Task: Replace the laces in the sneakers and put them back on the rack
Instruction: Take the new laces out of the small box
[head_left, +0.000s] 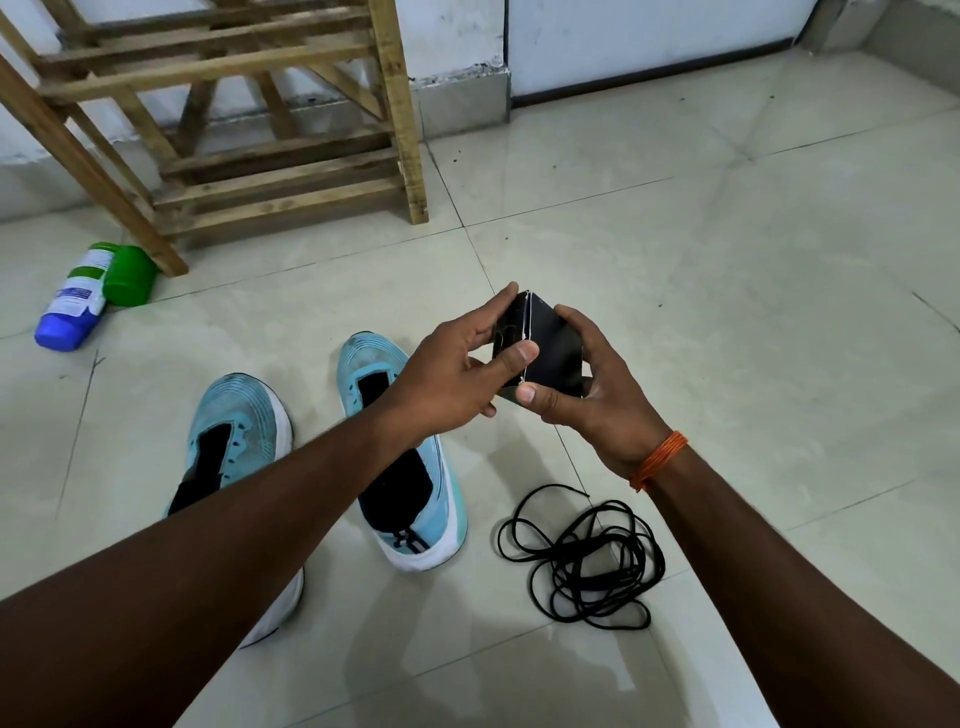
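Two light blue sneakers stand on the tiled floor with no laces in them, the left sneaker partly under my left forearm and the right sneaker just beside it. A loose pile of black laces lies on the floor to the right of the sneakers. Above the right sneaker I hold a small black packet with both hands. My left hand pinches its left flap, and my right hand grips its right side. What the packet holds is hidden.
A wooden shoe rack stands against the wall at the back left, its shelves bare. A white bottle with a blue cap and a green cup lie by the rack's front leg. A white door is at the back right.
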